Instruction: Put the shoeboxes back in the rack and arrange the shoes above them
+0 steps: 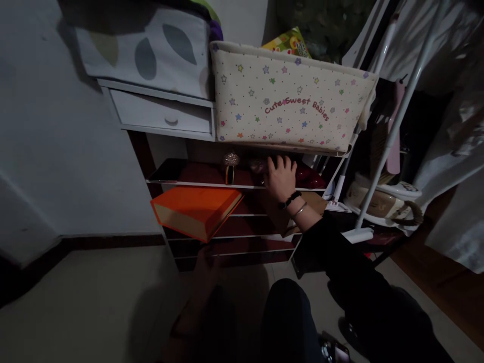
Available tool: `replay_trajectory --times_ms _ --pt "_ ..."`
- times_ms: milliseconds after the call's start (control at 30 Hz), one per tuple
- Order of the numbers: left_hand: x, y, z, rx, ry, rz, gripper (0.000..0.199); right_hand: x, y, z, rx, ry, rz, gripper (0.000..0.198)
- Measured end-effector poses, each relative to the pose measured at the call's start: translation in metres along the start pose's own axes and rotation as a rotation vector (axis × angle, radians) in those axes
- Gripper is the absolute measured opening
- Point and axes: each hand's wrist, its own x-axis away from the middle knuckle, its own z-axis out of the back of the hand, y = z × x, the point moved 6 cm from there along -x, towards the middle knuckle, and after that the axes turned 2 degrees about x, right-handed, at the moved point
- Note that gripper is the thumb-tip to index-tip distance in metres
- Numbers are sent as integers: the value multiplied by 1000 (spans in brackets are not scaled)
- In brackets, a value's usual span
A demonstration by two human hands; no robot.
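The right hand [280,177] is laid on the shelf [196,184] near its right end, fingers [282,162] spread over a dark red thing [308,177]; any grip is hidden. The left hand [206,267] is seen dimly beneath the orange box [194,210]; its fingers cannot be made out.

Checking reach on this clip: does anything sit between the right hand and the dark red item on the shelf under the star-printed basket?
Nothing visible does. The right hand rests on the shelf with its fingers at the dark red item. The sparkly-topped object stands off to one side, and the orange box sits one shelf lower.
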Motion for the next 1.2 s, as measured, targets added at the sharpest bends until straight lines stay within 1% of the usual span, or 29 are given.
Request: replay_trajectory --times_ms 67,133,300,400,533,633,700,800,933,1067,1133,1200 --pt "-1 -1 1 -3 8 6 71 2 -6 1 -21 -20 47 53" --pt "0 -1 -1 5 9 12 71 -2 -20 -2 -63 -42 102 55" --pt "5 5 -5 10 -34 5 66 -21 -64 -20 -251 -101 62 64" --pt "5 7 -4 13 -29 26 66 -28 -96 -28 -322 -102 79 70" --pt "4 7 -1 10 -22 45 67 -32 -129 -31 -283 -54 108 65" --pt "5 7 0 20 -22 29 66 -33 -144 -32 -219 -31 138 63" --pt "6 8 0 39 -17 16 65 -33 -149 -34 -186 -53 155 63" --pt "6 6 2 43 -9 7 63 -36 -148 -38 -160 -93 188 58" --pt "4 0 1 19 -29 19 65 -41 -138 -35 -145 -61 299 55" --pt "2 -5 -1 51 -31 29 62 -48 -121 -32 -187 -119 320 51" --pt "2 -5 -2 81 -24 25 61 -49 -118 -31 -192 -141 367 53" --pt "3 -4 -4 96 -17 22 62 -49 -119 -31 -180 -128 415 51"
